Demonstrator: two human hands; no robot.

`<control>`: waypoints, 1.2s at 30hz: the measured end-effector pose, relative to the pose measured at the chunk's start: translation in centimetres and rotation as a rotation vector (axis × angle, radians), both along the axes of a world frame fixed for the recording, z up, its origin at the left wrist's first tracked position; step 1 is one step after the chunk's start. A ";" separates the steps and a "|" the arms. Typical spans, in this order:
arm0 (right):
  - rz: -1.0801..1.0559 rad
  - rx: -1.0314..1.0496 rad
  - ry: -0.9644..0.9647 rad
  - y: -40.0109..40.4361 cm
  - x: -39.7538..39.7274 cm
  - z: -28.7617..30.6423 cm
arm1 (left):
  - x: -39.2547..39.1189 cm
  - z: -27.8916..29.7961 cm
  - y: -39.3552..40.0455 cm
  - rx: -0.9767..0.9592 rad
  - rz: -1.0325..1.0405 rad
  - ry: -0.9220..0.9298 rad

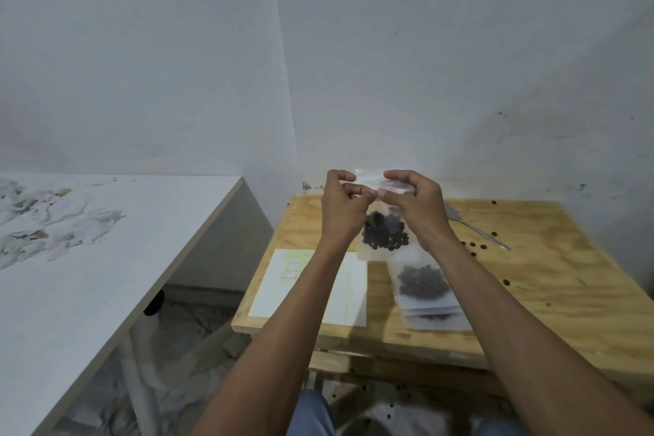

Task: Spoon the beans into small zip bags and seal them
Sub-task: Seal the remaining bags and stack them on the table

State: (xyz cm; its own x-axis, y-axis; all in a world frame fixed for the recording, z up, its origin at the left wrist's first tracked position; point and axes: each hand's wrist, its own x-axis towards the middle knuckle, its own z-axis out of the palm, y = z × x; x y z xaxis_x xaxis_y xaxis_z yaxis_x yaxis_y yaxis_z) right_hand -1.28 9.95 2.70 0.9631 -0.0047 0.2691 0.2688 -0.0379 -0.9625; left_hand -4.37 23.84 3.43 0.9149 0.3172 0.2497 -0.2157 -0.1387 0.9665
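Note:
I hold a small clear zip bag [384, 237] upright above the wooden table [552, 280], with dark beans gathered in its lower half. My left hand [345, 209] pinches the bag's top strip at the left. My right hand [412, 205] pinches the same strip at the right, thumbs nearly touching. Below it a stack of filled zip bags [424, 288] lies flat on the table. A metal spoon [476, 228] lies on the table to the right of my right hand.
A white sheet of paper [348, 288] with some writing lies on the table's left part. Loose beans [474, 246] are scattered near the spoon and on the floor. A white table [106, 258] stands to the left, walls close behind.

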 end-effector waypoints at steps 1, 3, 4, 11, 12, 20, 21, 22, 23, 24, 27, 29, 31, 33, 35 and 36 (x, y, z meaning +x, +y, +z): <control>0.003 -0.002 -0.003 0.0 0.0 0.0 | -0.1 0.1 -0.3 -0.001 0.019 -0.005; 0.001 -0.009 -0.015 -0.1 -0.1 0.0 | -0.3 0.1 -0.8 0.017 0.055 -0.015; -0.001 -0.015 -0.023 -0.1 -0.1 0.0 | -0.4 0.1 -1.0 0.035 0.071 -0.025; 0.009 0.021 -0.031 -0.6 -0.2 1.0 | 0.1 -0.2 -1.1 0.164 0.078 -0.061; 0.009 0.021 -0.035 -0.7 -0.2 1.3 | 0.2 -0.1 -0.9 0.108 0.036 -0.052; -0.051 -0.119 -0.075 -0.6 -0.2 1.7 | 0.7 0.0 -1.9 -0.220 -0.067 0.031; -0.086 -0.162 -0.078 -0.6 -0.1 1.8 | 0.8 -0.5 -2.1 -0.251 -0.049 0.032; -0.109 -0.205 -0.084 -0.6 -0.1 1.8 | 0.8 -0.9 -2.2 -0.282 -0.031 0.032; -0.120 -0.242 -0.090 -0.5 -0.1 1.7 | 0.8 -1.2 -2.3 -0.307 -0.014 0.028; -0.124 -0.266 -0.091 -0.5 -0.1 1.5 | 1.0 -1.4 -2.3 -0.320 0.000 0.019; -0.154 -0.282 -0.102 -0.2 -0.1 1.0 | 1.1 -1.7 -2.6 -0.305 0.009 -0.015; -0.195 -0.271 -0.102 0.1 0.1 0.7 | 1.2 -1.7 -2.7 -0.282 0.017 -0.015; -0.206 -0.257 -0.089 0.4 0.3 0.5 | 1.5 -2.0 -2.4 -0.278 0.014 -0.006; -0.212 -0.246 -0.070 0.7 0.8 0.3 | 1.6 -2.2 -1.6 -0.247 -0.026 0.004; -0.230 -0.218 -0.048 0.9 1.2 0.1 | 1.8 -2.6 -0.6 -0.160 -0.090 0.011; -0.227 -0.202 -0.040 1.1 1.6 0.0 | 1.9 -2.8 -0.1 -0.125 -0.112 0.011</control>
